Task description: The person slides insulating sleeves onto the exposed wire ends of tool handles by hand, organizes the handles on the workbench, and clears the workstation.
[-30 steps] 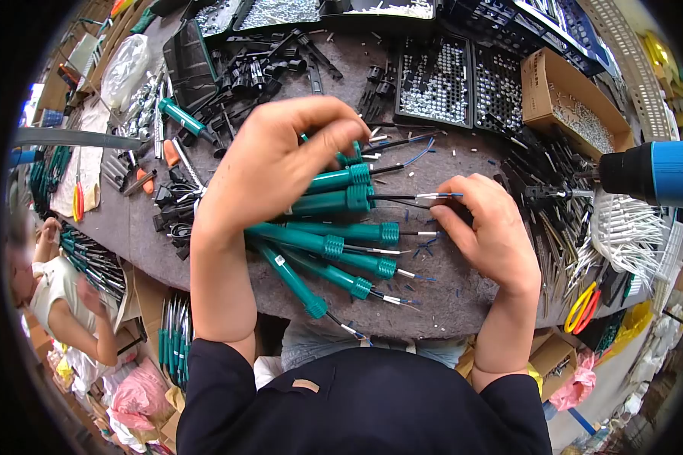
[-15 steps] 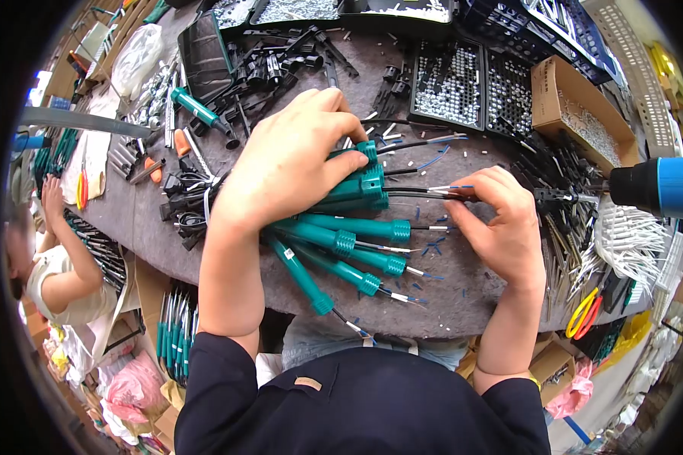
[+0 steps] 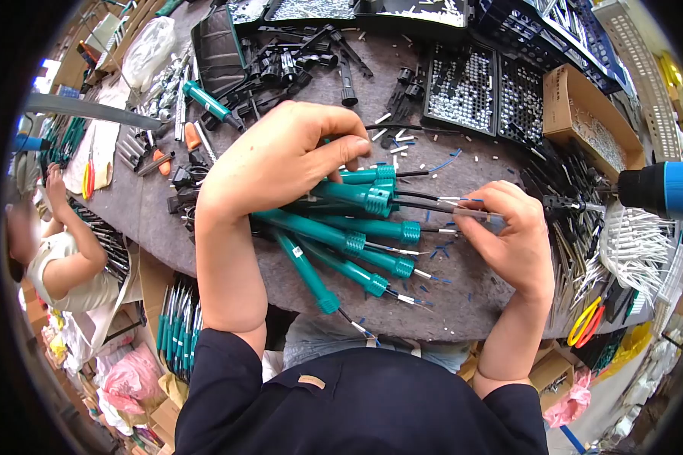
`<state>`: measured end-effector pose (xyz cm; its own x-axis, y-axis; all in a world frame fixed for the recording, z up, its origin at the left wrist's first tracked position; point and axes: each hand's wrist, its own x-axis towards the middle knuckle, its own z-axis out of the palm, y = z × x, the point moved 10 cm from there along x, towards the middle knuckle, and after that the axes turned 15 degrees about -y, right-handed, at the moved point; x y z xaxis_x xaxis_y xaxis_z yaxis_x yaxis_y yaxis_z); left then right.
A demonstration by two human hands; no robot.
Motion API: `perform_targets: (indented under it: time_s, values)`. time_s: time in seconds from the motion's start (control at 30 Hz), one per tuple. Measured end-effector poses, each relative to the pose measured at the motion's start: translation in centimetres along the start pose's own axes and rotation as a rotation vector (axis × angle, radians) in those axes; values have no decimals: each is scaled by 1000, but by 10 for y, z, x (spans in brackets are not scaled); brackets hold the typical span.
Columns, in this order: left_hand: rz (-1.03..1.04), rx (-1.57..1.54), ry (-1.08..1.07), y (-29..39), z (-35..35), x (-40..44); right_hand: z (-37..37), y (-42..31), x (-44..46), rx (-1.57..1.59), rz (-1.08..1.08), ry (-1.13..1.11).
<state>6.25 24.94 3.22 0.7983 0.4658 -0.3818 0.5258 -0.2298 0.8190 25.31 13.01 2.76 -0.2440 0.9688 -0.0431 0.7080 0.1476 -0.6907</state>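
Observation:
My left hand (image 3: 296,155) is bent over a fanned bundle of green tubular handles (image 3: 311,277), its thumb and curled fingers close together above the upper ones. Whatever it may hold is hidden. Each handle has a ribbed collar, and black cable with thin white and blue wire ends comes out of several. To the right, my right hand (image 3: 512,235) pinches the wire ends of a black cable (image 3: 421,201) running from one of the middle handles. A thin pale strip shows between thumb and forefinger.
Black trays (image 3: 459,87) of small metal parts, a cardboard box (image 3: 558,106) and black plastic parts (image 3: 288,61) lie at the back. A blue tool (image 3: 668,189) juts in from the right, near white pieces (image 3: 634,243) and scissors (image 3: 584,322). A co-worker's arm (image 3: 80,235) is at far left.
My left hand has shifted down-left, and its thumb has come away from the upper handle's collar. My right hand stays by the wire ends. The whole view has shifted slightly.

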Motion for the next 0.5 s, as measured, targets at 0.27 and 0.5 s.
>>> perform_targets:
  time_s: [0.27, 0.5]
  values:
    - [-111, 719, 135, 5, -6, -10, 1, 1, 2, 2, 6, -15]
    - [29, 1070, 40, 23, 19, 5, 4, 3, 3, 7, 23, -31]
